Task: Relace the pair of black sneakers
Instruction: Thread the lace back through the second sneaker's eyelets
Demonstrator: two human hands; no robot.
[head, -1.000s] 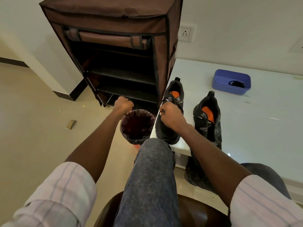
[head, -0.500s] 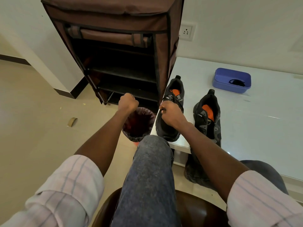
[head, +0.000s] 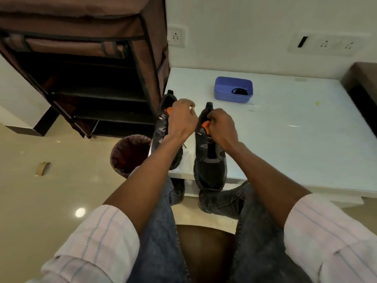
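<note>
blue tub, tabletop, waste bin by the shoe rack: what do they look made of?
Blue tub: likely moulded plastic, with a smooth, even colour and rounded corners.
Tabletop: glossy white, glass or laminate; it shows light glints and a soft sheen.
Waste bin: the body is hidden; a dark crinkled liner, probably thin plastic film, is folded over the rim.

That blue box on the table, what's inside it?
The blue box holds a small dark coil, maybe a shoelace, though it is too small to be sure. Its near wall hides part of the floor, so more could lie there.
</note>
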